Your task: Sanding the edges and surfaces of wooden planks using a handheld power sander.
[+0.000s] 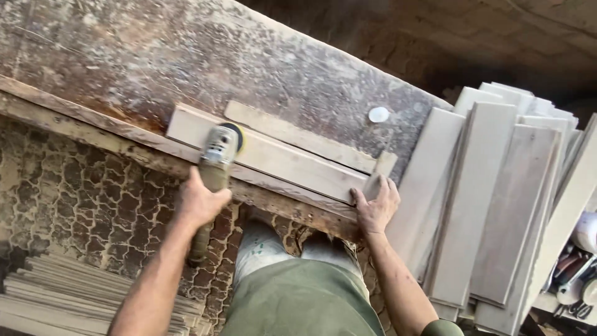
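My left hand (200,202) grips the body of an angle grinder (217,158), whose disc rests on the left end of a pale wooden board (280,158). This board lies along the front edge of a worn workbench (186,56). My right hand (375,207) presses down on the board's right end, fingers spread over its corner. A narrower wooden strip (298,135) lies just behind the board, touching it.
A stack of several pale boards (491,205) leans at the right of the bench. A small white disc (378,114) lies on the benchtop. Thin slats (68,292) are piled on the cracked floor at lower left. Tools (581,274) lie at far right.
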